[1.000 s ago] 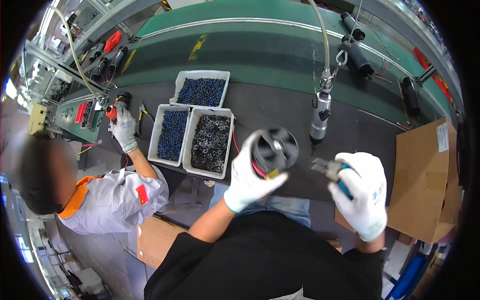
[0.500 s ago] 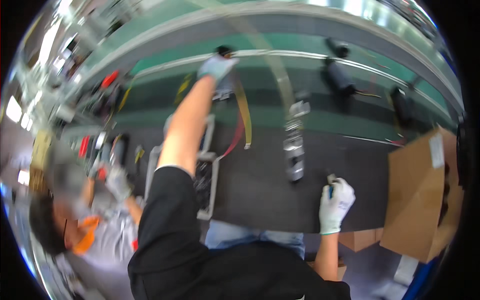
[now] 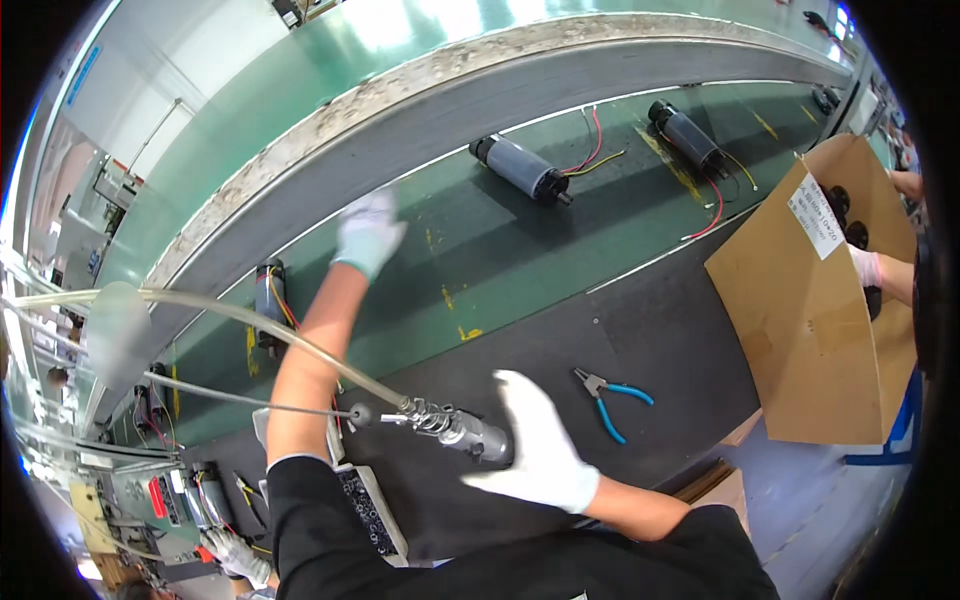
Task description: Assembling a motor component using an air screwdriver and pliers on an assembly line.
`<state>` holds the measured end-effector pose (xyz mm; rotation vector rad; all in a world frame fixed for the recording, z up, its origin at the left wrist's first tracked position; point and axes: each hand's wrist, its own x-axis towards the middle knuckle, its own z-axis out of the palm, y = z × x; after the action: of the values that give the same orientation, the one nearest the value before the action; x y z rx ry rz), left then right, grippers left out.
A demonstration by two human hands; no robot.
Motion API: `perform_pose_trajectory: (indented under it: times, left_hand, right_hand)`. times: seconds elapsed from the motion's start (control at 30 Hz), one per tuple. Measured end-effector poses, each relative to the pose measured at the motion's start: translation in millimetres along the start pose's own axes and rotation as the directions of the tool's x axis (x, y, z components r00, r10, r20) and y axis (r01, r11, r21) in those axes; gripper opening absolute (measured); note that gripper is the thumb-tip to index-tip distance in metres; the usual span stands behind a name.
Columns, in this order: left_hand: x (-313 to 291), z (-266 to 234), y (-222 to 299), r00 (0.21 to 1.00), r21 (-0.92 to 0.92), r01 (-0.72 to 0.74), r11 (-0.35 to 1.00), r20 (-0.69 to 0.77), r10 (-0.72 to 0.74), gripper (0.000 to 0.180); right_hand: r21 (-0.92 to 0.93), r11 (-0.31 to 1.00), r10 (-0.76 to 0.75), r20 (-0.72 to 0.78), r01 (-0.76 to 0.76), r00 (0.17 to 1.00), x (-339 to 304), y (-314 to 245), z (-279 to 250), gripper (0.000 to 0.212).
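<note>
My left hand [image 3: 368,232], in a white glove, is stretched far out over the green conveyor belt [image 3: 520,260] with fingers apart and nothing in it. The nearest motor is a dark cylinder with coloured wires [image 3: 270,302], to its lower left. My right hand [image 3: 535,442], also gloved, is spread open against the hanging air screwdriver [image 3: 462,432], which dangles from a clear hose [image 3: 230,318]. Blue-handled pliers [image 3: 612,396] lie on the dark table just right of that hand.
Two more cylindrical motors [image 3: 520,167] [image 3: 686,136] ride the belt farther off. A large cardboard box [image 3: 810,320] stands at right, with another person's gloved hand [image 3: 868,266] in it. Parts trays [image 3: 372,512] sit by my left sleeve; a co-worker's glove [image 3: 236,556] shows lower left.
A second ago my left hand held a black round part and my right held the pliers. Now the left hand is empty over the belt, the pliers lie on the table, and the right hand is at the screwdriver.
</note>
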<state>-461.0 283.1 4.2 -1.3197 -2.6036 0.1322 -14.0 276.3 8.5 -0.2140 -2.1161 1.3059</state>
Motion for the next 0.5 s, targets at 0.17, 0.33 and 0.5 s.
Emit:
perform_pose_trajectory:
  times: [0.17, 0.33, 0.5]
  left_hand:
    - [106, -11, 144, 0.672, 0.294, -0.591, 0.751, -0.337, 0.660, 0.077]
    - [108, -29, 179, 0.725, 0.088, -0.679, 0.729, -0.079, 0.685, 0.025]
    - [31, 10, 179, 0.543, -0.025, -0.831, 0.555, -0.248, 0.802, 0.023]
  right_hand:
    - [0.027, 0.975, 0.203, 0.290, -0.220, 0.935, 25, -3, 25, 0.070]
    - [0.225, 0.897, 0.323, 0.256, -0.381, 0.911, 12, -22, -18, 0.050]
    - [0.761, 0.571, 0.425, 0.048, -0.309, 0.904, -16, 2, -67, 0.041]
